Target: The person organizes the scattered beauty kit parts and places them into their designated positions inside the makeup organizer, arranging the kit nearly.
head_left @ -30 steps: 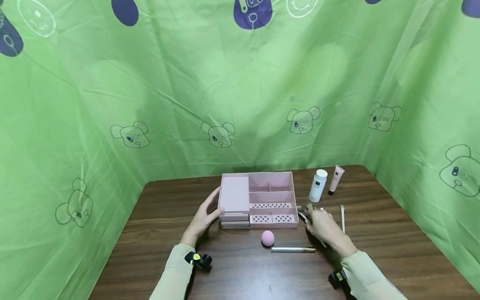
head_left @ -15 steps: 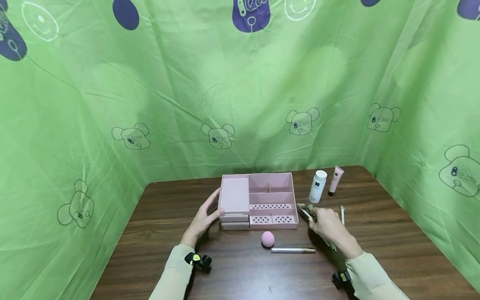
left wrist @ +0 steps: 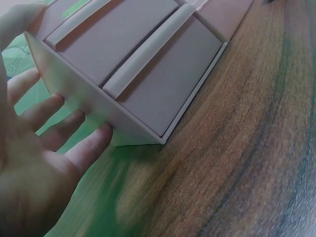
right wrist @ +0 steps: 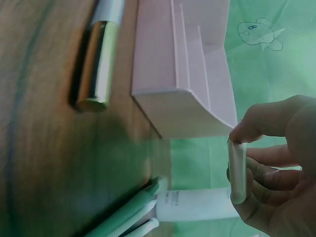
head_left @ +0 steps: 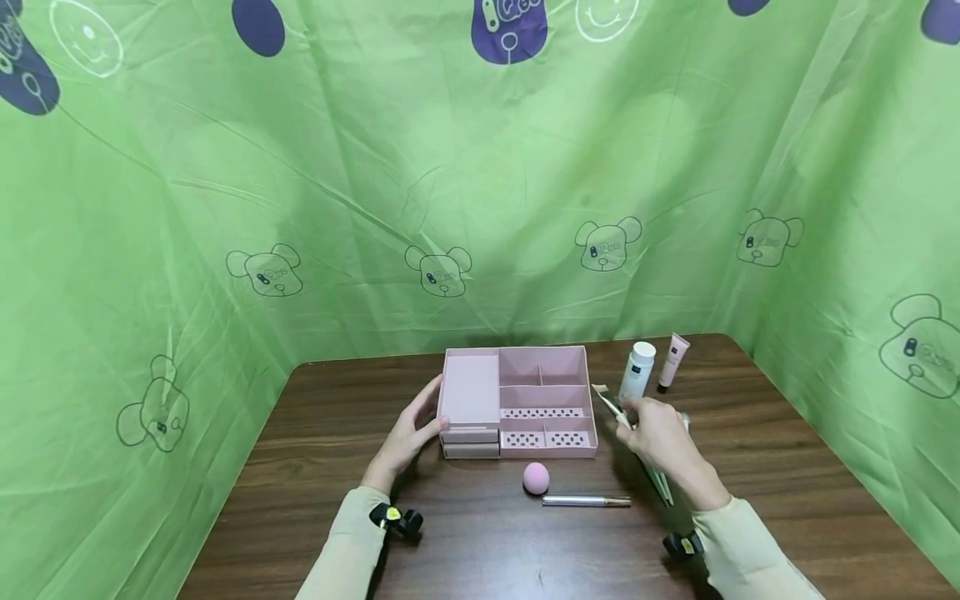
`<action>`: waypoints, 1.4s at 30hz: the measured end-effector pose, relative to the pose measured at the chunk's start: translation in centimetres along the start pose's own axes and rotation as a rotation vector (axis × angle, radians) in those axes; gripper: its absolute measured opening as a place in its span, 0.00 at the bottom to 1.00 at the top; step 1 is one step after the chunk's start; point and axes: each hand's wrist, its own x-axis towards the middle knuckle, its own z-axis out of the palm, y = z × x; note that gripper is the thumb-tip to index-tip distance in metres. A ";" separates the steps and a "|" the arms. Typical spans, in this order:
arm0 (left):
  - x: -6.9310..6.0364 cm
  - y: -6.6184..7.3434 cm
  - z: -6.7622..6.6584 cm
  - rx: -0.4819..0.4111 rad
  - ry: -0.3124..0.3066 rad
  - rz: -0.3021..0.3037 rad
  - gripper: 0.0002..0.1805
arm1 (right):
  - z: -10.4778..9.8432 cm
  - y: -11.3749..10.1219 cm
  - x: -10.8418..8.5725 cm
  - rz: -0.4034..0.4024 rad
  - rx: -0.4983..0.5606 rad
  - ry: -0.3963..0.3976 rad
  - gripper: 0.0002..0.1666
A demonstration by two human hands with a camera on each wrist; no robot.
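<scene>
My left hand [head_left: 405,436] rests against the left side of a pink cosmetics organizer [head_left: 471,387]. In the left wrist view, its spread fingertips touch the side wall, and the thumb lies at the upper front corner. To the right of the organizer, my right hand [head_left: 660,437] pinches a makeup brush [head_left: 611,404] between thumb and fingers. The brush head points up-left towards the organizer. In the right wrist view, the brush's pale green handle [right wrist: 238,173] appears nearly end-on, raised off the table. Below that hand lie several other green-handled brushes [head_left: 660,483], partly covered by it.
A white bottle [head_left: 637,371] and a pink tube [head_left: 672,364] stand behind my right hand. A pink ball-shaped sponge [head_left: 536,478] and a silver pen-like tube [head_left: 587,501] lie in front of the organizer. Green cloth [head_left: 480,183] surrounds the wooden table [head_left: 322,467].
My right hand has gathered up the brush and raised it slightly, its head shifting upward clear of the others. The left hand has stayed against the organizer.
</scene>
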 end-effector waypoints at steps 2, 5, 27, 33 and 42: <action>0.0 0.0 0.0 0.000 -0.001 0.001 0.39 | -0.1 -0.2 0.3 0.003 0.014 0.013 0.19; 0.0 0.1 0.0 -0.004 -0.001 -0.004 0.39 | -0.3 -0.7 0.7 -0.003 0.040 0.029 0.17; -0.1 0.3 0.1 0.010 -0.001 -0.009 0.39 | -1.1 -4.5 5.0 -0.074 0.122 0.050 0.19; -0.2 0.2 0.1 0.017 0.000 -0.013 0.39 | -1.6 -5.7 6.0 -0.062 0.158 0.022 0.19; -0.2 0.3 0.1 0.019 0.011 -0.010 0.38 | -1.6 -6.9 7.2 -0.064 0.193 0.009 0.19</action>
